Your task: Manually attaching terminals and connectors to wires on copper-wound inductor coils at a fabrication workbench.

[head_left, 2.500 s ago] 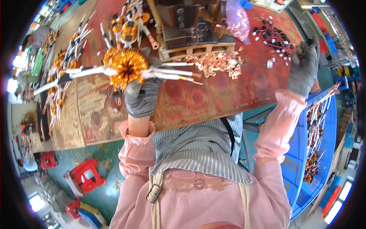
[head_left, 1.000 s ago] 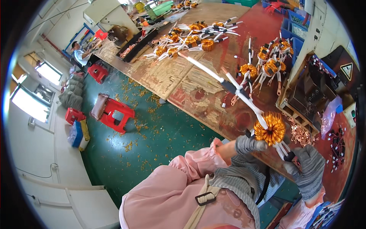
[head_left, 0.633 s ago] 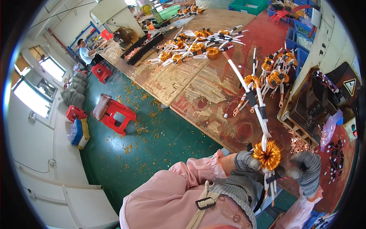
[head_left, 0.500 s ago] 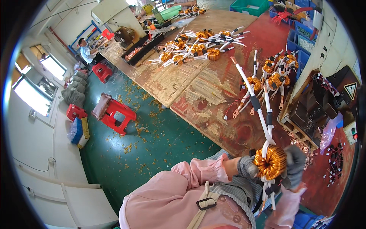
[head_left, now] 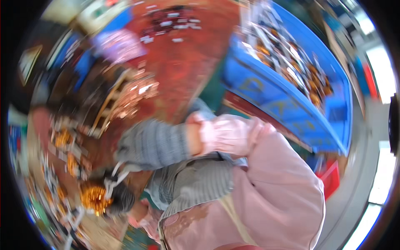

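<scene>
My left hand (head_left: 121, 197), in a grey knitted glove, grips a toroidal coil (head_left: 95, 196) wound with shiny copper-orange wire, low at the left of the view. White sleeved leads (head_left: 118, 177) rise from the coil toward my other hand. My right hand (head_left: 135, 143), also gloved in grey, is above the coil, beside a machine with copper pieces. Its fingers are smeared by motion, so I cannot tell whether they hold a lead. Pink sleeves cover both forearms.
A large blue bin (head_left: 266, 93) full of coils with white leads stands at the right. Copper pieces (head_left: 135, 93) lie heaped by the machine on the red worktop (head_left: 187, 58). Beyond are a purple plastic bag (head_left: 118, 46) and small dark parts (head_left: 171, 21). More coils (head_left: 64, 137) lie at the left.
The view has swung right, bringing the blue bin in and the stool and far workbench out. Both hands were at the coil; now my right hand is farther from its winding.
</scene>
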`<control>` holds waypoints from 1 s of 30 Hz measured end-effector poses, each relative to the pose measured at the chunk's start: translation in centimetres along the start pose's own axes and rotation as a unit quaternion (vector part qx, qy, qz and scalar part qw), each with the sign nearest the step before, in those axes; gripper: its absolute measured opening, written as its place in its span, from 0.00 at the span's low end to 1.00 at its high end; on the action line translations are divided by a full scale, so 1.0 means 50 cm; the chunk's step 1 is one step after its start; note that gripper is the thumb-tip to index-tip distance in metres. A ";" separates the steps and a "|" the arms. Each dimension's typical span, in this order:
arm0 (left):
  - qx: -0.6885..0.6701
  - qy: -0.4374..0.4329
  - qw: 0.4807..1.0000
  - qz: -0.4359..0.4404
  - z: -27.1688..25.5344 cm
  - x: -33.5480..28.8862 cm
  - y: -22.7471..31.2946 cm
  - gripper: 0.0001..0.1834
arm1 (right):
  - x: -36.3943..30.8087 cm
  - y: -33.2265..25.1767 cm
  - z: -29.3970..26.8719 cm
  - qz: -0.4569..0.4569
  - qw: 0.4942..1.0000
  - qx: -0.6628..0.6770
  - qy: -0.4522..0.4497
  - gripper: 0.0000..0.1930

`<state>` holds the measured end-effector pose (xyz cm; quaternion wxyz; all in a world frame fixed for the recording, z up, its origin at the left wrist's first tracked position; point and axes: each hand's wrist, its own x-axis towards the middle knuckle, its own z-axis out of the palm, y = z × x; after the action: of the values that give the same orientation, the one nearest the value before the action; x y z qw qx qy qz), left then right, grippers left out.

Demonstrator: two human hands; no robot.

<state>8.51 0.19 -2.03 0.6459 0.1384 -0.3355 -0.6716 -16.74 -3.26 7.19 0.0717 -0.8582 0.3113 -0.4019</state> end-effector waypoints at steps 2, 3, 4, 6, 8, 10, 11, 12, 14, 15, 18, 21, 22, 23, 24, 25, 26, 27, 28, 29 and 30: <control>-0.020 -0.016 0.999 -0.025 -0.008 0.027 -0.040 0.49 | -0.025 0.024 0.003 0.041 0.997 -0.044 -0.047 0.08; -0.029 -0.029 0.998 -0.041 0.000 0.043 -0.061 0.49 | -0.044 0.038 -0.003 0.052 0.994 -0.083 -0.047 0.07; -0.038 -0.037 0.997 -0.052 0.005 0.059 -0.078 0.50 | -0.058 0.052 -0.013 0.058 0.990 -0.119 -0.048 0.06; -0.040 -0.041 0.996 -0.065 0.003 0.056 -0.084 0.50 | -0.074 0.047 -0.028 0.059 0.992 -0.097 -0.046 0.07; -0.036 -0.037 0.996 -0.069 -0.005 0.046 -0.069 0.50 | -0.073 0.023 -0.039 0.064 0.996 -0.037 -0.054 0.06; -0.023 -0.023 0.997 -0.071 -0.018 0.034 -0.046 0.50 | -0.079 0.011 -0.015 0.042 0.992 0.118 0.032 0.07; -0.026 -0.017 0.997 -0.073 -0.019 0.027 -0.034 0.50 | -0.071 -0.001 0.005 0.021 0.955 0.274 0.108 0.08; -0.030 -0.005 0.997 -0.068 -0.027 0.014 -0.023 0.50 | -0.070 -0.014 -0.003 0.094 0.919 0.378 0.070 0.08; -0.086 -0.016 0.991 -0.098 -0.031 0.037 -0.044 0.50 | -0.083 0.003 -0.007 0.157 0.890 0.427 0.011 0.07; -0.114 -0.023 0.988 -0.100 -0.037 0.040 -0.053 0.51 | -0.088 0.015 -0.019 0.164 0.921 0.352 -0.022 0.09; 0.012 0.021 0.998 -0.051 0.038 0.095 -0.033 0.47 | -0.084 0.049 -0.082 0.280 0.872 0.398 0.051 0.12; -0.034 -0.128 0.991 -0.008 0.032 0.141 -0.013 0.49 | -0.039 0.059 -0.053 0.227 0.923 0.305 0.063 0.13; 0.014 -0.183 0.983 -0.006 0.027 0.157 -0.005 0.51 | -0.028 0.057 -0.033 0.130 0.966 0.216 0.063 0.13; 0.053 -0.243 0.969 -0.010 0.035 0.185 -0.006 0.52 | -0.026 0.057 -0.021 0.133 0.966 0.216 0.059 0.13; 0.071 -0.254 0.964 0.006 0.023 0.205 -0.008 0.53 | -0.026 0.059 -0.010 0.123 0.973 0.193 0.019 0.12; 0.069 -0.253 0.965 0.006 0.020 0.216 -0.009 0.53 | -0.028 0.061 0.001 0.114 0.979 0.170 -0.020 0.12; 0.113 -0.245 0.963 0.014 0.023 0.226 -0.004 0.53 | -0.025 0.067 0.011 0.076 0.979 0.182 0.046 0.10; 0.156 -0.236 0.959 0.022 0.026 0.237 -0.004 0.53 | -0.021 0.075 0.009 0.079 0.979 0.182 0.044 0.10; 0.067 -0.266 0.961 0.013 0.022 0.257 -0.013 0.55 | -0.012 0.082 0.001 0.126 0.963 0.237 0.020 0.09; 0.003 -0.256 0.965 0.063 0.028 0.260 -0.033 0.48 | -0.001 0.090 -0.004 0.172 0.941 0.291 -0.003 0.09; 0.019 -0.264 0.963 0.044 0.034 0.271 -0.028 0.52 | 0.005 0.105 -0.008 0.214 0.895 0.390 -0.037 0.11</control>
<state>4.66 -12.43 1.70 0.5602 -0.0464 -0.5128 -0.6489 -19.43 -7.55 5.63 0.4960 -0.6883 0.3026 -0.4344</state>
